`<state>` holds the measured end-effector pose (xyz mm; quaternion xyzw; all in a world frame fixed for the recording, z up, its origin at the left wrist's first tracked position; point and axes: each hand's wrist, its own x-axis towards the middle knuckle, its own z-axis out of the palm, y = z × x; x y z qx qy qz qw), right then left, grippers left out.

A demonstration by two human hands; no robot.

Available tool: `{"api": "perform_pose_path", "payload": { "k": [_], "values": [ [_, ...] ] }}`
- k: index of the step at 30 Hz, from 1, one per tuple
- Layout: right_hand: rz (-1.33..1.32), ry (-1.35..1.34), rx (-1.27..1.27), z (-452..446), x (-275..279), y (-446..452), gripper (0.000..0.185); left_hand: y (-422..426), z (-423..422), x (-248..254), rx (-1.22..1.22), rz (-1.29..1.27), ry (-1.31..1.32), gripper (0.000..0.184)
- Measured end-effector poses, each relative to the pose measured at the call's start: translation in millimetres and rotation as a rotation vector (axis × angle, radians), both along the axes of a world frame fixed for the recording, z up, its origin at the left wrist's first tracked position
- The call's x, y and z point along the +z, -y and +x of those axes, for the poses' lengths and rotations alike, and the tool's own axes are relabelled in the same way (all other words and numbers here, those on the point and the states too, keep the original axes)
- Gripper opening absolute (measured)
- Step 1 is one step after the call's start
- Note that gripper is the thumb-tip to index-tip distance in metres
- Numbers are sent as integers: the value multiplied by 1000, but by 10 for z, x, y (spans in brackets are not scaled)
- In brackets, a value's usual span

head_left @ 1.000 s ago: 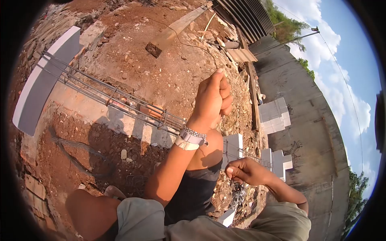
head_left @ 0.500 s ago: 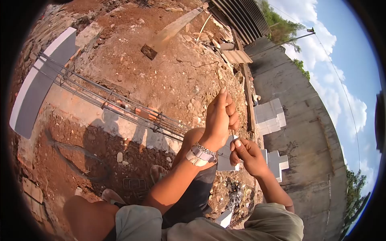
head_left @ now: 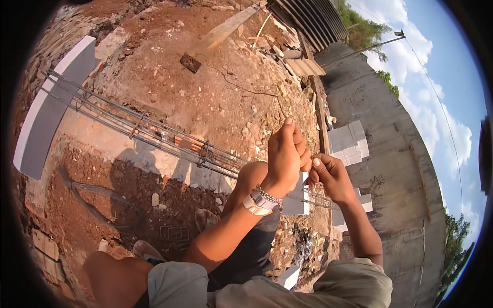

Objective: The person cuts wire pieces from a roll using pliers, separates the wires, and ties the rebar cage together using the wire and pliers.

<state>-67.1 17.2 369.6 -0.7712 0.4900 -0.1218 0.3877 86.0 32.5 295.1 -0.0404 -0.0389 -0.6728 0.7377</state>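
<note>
1. The left hand (head_left: 288, 158) was raised, its fingers curled closed on a thin wire (head_left: 257, 93); the wire trailed from the fingertips across the reddish dirt.
2. The right hand (head_left: 331, 177) was just beside it, thumb and fingers closed in a pinch; whether they held the wire too could not be told.
3. The rebar cage (head_left: 204, 154) ran from the pale block (head_left: 55, 109) at the left of the view, past a bent knee (head_left: 250, 179), toward the hands.
4. Stacked blocks (head_left: 348, 142) stood near the gray wall (head_left: 398, 172).
</note>
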Motion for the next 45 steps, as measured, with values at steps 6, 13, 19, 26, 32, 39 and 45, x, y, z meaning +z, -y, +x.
{"api": "perform_pose_path", "payload": {
  "k": [6, 13, 19, 26, 32, 39, 45],
  "values": [
    [-80, -388, 479, 381, 254, -409, 24, 160, -71, -159, -74, 32, 38, 44],
    [83, -68, -33, 91, -13, -26, 34, -5, 118, 1, -55, -63, -38, 46],
    [-442, -682, 520, 394, -33, -504, 24, 84, 41, -30, -41, -53, 77, 46],
    [170, 332, -65, 180, 231, -150, 29, 79, 33, -62, -15, -181, -28, 46],
    [13, -576, 142, 259, -58, -355, 29, 56, 8, -58, -48, -199, 103, 46],
    [43, 141, 107, 142, 258, -247, 35, 153, -103, -153, -76, -191, 75, 47],
    [153, -46, -152, -105, -51, -154, 37, 9, -75, -23, -113, -288, 55, 48]
  ]
}}
